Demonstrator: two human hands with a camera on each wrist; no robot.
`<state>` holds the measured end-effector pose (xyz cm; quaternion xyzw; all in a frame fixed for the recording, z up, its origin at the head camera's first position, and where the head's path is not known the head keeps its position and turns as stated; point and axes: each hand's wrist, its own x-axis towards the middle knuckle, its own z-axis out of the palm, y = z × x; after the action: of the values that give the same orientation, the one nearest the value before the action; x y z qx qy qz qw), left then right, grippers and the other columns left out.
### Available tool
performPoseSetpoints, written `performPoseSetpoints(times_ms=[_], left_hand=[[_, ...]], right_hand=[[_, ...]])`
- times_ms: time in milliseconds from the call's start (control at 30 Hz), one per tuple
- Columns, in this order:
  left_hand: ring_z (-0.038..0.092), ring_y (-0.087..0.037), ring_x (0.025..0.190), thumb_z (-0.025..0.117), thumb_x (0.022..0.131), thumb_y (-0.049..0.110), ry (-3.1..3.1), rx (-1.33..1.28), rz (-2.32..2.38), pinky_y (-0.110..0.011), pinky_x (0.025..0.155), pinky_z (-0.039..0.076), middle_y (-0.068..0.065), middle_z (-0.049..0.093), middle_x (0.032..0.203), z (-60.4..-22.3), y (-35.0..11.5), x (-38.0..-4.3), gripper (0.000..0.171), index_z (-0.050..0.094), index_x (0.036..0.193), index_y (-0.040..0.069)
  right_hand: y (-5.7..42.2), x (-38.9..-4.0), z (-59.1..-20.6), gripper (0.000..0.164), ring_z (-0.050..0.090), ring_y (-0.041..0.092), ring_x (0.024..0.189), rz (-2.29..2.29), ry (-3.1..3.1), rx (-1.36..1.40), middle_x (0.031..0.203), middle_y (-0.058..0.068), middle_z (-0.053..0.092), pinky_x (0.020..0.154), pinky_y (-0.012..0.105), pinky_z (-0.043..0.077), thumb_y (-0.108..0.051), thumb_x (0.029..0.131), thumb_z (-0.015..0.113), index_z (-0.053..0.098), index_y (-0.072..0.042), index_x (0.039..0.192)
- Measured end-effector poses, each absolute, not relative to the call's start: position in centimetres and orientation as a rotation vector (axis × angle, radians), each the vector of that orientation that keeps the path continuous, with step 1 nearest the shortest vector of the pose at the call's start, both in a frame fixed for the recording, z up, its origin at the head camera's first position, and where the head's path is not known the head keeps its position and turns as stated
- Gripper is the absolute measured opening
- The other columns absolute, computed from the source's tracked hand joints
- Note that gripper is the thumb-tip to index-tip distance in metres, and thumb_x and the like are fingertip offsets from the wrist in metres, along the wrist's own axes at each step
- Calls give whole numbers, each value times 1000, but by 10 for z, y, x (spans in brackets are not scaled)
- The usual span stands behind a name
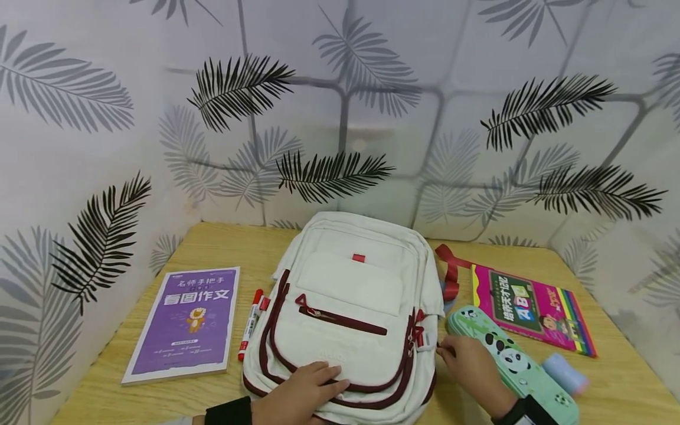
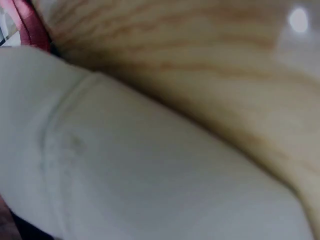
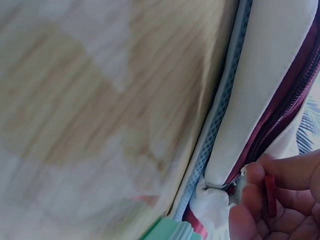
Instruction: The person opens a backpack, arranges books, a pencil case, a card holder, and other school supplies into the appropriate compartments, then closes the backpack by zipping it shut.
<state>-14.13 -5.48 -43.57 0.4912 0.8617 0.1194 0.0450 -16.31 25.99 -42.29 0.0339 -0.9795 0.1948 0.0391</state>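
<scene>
A white backpack [image 1: 347, 283] with dark red zippers lies front up in the middle of the wooden table. My left hand [image 1: 300, 392] rests on its lower front with the fingers laid out over the fabric. At the bag's right side, my right hand [image 1: 473, 369] pinches a zipper pull; the right wrist view shows its red tab [image 3: 270, 196] among the fingers. From there the dark red zipper [image 3: 285, 107] runs up along the white side panel, closed where it shows. The left wrist view holds mostly white fabric [image 2: 150, 165], without the left hand's fingers.
On the left lie a purple book [image 1: 186, 324] and a red-and-white marker [image 1: 249, 324] close against the bag. A green panda pencil case [image 1: 512, 360] is under the right forearm, near a pink ABC book [image 1: 531, 310] and a small blue roll-shaped item [image 1: 564, 373]. Patterned curtain [image 1: 372, 118] stands behind.
</scene>
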Motion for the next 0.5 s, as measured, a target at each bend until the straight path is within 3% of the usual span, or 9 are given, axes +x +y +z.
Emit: performPoseSetpoints(times_ms=[233,500], left_hand=[[43,-23,117,68,78,23,2608,1385,297,-33,92,42,-6,48,129,-435,-48,-142,56,47,129,15],[47,-21,109,64,81,22,2677,1417,221,-31,78,47,-6,52,123,-437,-43,-140,46,51,125,15]], right_hand=[[257,-158,-420,5,43,9,55,558,-3046,82,61,-5,55,51,25,36,-10,77,65,65,-11,72],[254,-155,-419,3,42,9,53,515,-3115,48,57,-5,52,50,23,35,-10,77,67,66,-9,74]])
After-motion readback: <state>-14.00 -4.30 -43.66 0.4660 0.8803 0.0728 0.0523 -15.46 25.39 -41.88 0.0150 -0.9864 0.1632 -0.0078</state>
